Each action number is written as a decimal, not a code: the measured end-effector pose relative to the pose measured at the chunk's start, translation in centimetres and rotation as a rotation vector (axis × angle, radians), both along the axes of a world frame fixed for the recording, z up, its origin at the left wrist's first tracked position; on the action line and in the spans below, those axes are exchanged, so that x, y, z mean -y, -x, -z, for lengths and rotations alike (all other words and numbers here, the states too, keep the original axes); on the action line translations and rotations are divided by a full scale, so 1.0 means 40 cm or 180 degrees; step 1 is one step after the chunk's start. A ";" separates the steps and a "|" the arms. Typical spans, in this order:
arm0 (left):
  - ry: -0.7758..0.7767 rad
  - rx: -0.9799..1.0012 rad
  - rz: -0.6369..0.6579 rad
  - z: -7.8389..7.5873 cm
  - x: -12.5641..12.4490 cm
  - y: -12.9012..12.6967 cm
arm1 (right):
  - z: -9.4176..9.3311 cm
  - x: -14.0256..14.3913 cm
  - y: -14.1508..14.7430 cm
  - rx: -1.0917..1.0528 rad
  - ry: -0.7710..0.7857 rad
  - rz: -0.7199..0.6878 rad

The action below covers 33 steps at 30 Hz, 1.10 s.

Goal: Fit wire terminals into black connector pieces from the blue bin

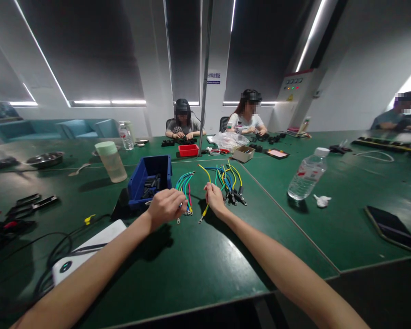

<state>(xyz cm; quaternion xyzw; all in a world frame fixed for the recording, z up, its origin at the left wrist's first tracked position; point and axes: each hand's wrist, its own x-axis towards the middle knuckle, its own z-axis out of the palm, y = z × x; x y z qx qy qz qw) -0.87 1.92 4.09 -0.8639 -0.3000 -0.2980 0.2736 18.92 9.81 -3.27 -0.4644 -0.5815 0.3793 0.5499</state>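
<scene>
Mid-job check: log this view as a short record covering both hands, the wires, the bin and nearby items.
Right hand: pinching a yellow wire, metal lug toward the wearer
Left hand: fingers curled by the left bundle; grip unclear
Left bundle: green, blue and red wires
Right bundle: yellow, blue and green wires, black sleeves at near ends
Blue bin: black parts inside
Right side: water bottle, phone
Far side: red bin

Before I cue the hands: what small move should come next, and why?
I'd probably bring the left hand to the lower end of the yellow wire: the right hand holds it, its metal tip shows no black cover, while nearby wires have black ends.
</scene>
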 end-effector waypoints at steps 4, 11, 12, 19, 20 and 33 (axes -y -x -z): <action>0.0045 0.0604 -0.1413 -0.120 -0.074 0.038 | -0.006 0.007 0.001 0.0001 0.0018 -0.0056; 0.1581 0.0324 -0.2832 -0.097 -0.232 0.142 | -0.005 0.006 0.002 0.0117 -0.0003 -0.0054; 0.1840 0.0080 -0.2851 -0.073 -0.245 0.152 | -0.005 0.007 0.003 0.0123 0.0015 -0.0074; 0.2526 -0.0425 -0.2771 0.037 -0.271 0.163 | -0.020 0.023 0.005 0.0119 0.0052 -0.0202; 0.2530 -0.0432 -0.2748 0.040 -0.270 0.161 | -0.023 0.026 0.005 0.0150 0.0047 -0.0206; 0.2565 -0.0363 -0.2728 0.042 -0.271 0.155 | -0.032 0.048 0.009 0.0719 -0.0316 -0.0008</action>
